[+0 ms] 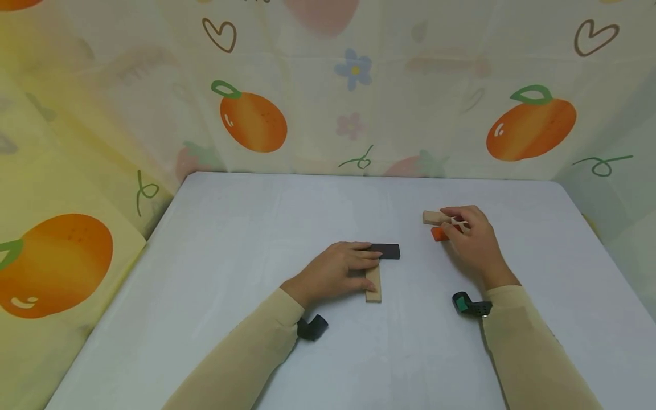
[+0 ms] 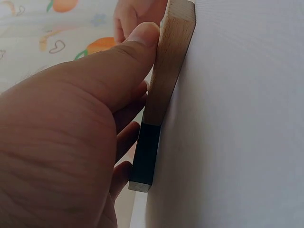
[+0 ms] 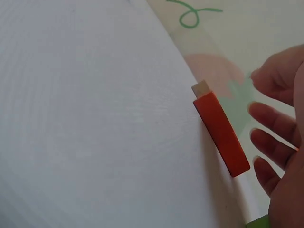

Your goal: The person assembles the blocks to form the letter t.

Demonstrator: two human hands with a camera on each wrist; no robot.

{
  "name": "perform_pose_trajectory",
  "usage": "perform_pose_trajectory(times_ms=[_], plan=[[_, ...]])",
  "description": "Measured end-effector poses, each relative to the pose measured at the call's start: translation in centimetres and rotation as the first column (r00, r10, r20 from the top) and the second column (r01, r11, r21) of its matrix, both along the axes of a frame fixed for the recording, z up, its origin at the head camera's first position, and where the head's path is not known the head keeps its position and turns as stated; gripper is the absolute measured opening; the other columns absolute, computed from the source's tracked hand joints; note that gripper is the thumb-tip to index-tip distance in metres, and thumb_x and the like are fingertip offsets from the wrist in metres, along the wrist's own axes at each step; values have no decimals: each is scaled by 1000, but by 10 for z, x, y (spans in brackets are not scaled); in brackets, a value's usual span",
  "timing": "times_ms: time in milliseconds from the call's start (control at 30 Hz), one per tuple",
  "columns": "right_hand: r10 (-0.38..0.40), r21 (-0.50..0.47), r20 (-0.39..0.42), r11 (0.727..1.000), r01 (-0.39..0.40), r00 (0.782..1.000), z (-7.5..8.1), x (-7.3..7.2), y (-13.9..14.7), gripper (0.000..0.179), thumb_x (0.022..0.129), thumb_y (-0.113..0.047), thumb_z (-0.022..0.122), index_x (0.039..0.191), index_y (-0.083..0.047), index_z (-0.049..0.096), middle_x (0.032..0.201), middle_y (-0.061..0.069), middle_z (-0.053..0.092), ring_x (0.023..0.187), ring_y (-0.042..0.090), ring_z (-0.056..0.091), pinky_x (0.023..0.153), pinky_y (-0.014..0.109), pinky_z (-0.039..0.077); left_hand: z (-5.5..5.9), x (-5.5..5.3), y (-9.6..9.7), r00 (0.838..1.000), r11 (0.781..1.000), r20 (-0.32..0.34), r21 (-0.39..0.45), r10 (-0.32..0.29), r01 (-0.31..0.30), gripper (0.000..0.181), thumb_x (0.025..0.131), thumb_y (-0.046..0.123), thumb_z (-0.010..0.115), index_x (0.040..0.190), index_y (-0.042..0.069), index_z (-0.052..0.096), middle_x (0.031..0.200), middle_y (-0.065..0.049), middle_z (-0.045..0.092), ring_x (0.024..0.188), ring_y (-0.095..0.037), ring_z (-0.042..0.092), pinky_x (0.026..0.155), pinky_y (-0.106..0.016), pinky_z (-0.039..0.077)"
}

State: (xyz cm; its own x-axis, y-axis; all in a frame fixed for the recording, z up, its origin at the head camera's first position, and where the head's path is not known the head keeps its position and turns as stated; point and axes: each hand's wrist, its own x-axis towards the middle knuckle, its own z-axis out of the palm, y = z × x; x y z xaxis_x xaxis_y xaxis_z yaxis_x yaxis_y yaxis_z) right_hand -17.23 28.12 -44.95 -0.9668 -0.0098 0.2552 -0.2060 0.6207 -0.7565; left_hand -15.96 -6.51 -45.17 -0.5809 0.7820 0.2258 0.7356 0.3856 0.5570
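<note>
In the head view my left hand [image 1: 338, 270] rests on two flat blocks with straight fingers. The fingers lie over a black block [image 1: 390, 251] set crosswise. My thumb touches a plain wooden block [image 1: 374, 285] that points towards me from the black one; in the left wrist view the wooden block [image 2: 172, 57] meets the black block [image 2: 145, 154]. My right hand [image 1: 474, 236] hovers at an orange block [image 1: 438, 233] and a second plain wooden block [image 1: 433, 217] behind it. The right wrist view shows relaxed fingers apart from the orange block [image 3: 221, 133].
The white table [image 1: 230, 222] ends at a patterned cloth backdrop [image 1: 312, 114]. A black device [image 1: 312, 328] sits on the left wrist and another [image 1: 471, 306] on the right. A small green corner [image 3: 259, 222] shows below the right hand; its kind is unclear.
</note>
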Motion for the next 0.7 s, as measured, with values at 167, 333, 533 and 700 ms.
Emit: perform_pose_trajectory(times_ms=[167, 333, 533, 700], plan=[[-7, 34, -3, 999, 7, 1000, -3, -7, 2, 32, 112, -10, 61, 139, 4, 68, 138, 24, 56, 126, 43, 52, 104, 59, 50, -1, -1, 1, 1000, 1000, -7, 6, -1, 1, 60, 94, 36, 89, 143, 6, 72, 150, -2, 65, 150, -23, 49, 121, -42, 38], [33, 84, 25, 996, -35, 999, -4, -11, 1, 40, 111, -9, 63, 147, 7, 60, 143, 29, 56, 131, 47, 54, 110, 65, 45, 1, -1, 0, 1000, 1000, -11, 3, 8, -8, 60, 94, 37, 89, 143, 6, 72, 151, -1, 64, 150, -23, 49, 121, -41, 38], [31, 119, 52, 992, -37, 998, -6, -12, -1, 42, 109, -5, 62, 148, 12, 56, 142, 32, 56, 130, 48, 53, 112, 65, 41, 0, -1, 0, 1000, 1000, 8, 2, 5, -5, 61, 95, 37, 88, 145, 7, 70, 151, 0, 64, 150, -23, 48, 121, -40, 37], [2, 137, 63, 990, -10, 998, -7, -12, -3, 46, 109, -7, 63, 150, 12, 54, 141, 33, 56, 130, 48, 52, 113, 66, 40, -2, -1, 0, 1000, 1000, 6, 6, -2, 2, 61, 94, 37, 89, 144, 7, 71, 151, -1, 64, 150, -23, 49, 121, -40, 38]])
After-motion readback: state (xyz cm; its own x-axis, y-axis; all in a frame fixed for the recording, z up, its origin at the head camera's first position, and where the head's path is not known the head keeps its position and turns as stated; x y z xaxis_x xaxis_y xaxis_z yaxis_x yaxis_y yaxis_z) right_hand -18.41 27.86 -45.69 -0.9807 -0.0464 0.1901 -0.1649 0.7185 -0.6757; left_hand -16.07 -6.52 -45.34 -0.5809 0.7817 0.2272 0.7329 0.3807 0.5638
